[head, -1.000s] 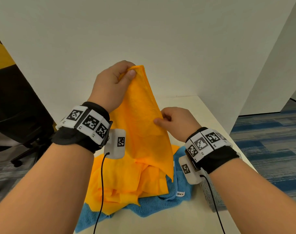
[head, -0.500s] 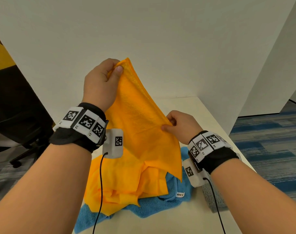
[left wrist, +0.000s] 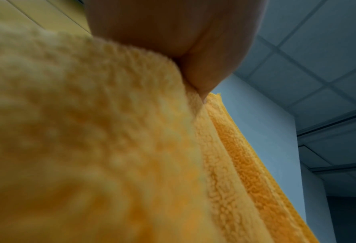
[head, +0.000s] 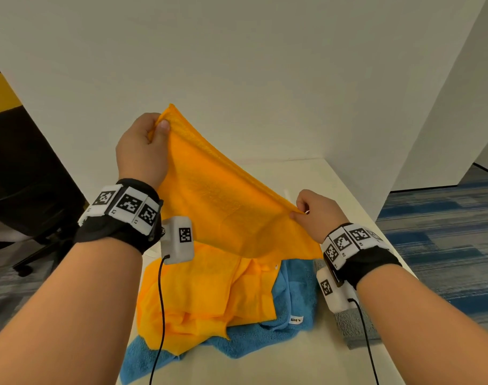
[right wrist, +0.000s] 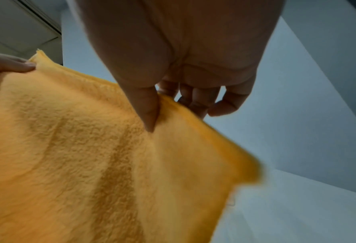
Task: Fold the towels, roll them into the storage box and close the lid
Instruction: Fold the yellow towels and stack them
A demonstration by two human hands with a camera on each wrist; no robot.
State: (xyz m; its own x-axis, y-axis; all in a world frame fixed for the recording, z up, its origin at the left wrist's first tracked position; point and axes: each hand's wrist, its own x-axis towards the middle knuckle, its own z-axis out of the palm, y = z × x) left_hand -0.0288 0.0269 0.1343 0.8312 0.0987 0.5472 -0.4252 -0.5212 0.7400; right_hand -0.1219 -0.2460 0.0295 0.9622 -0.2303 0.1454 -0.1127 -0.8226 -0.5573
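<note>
An orange towel (head: 215, 218) hangs stretched in the air between my two hands, its lower part crumpled on the table. My left hand (head: 154, 132) pinches the towel's upper corner, held high at the left. My right hand (head: 300, 213) pinches the top edge lower down at the right, thumb against fingers. The left wrist view shows my thumb pressed on the orange towel (left wrist: 110, 148). In the right wrist view my right hand (right wrist: 158, 108) pinches the orange towel (right wrist: 89, 156). A blue towel (head: 293, 301) lies spread under the orange one. No storage box is in view.
A grey towel (head: 354, 326) lies folded on the white table (head: 306, 173) under my right wrist. White walls stand close behind and to the right of the table. A black office chair (head: 28, 212) is off to the left, blue carpet to the right.
My hands have drawn apart: the left went left and slightly down with the corner, the right slid right and down along the edge, so the orange towel is now spread wider.
</note>
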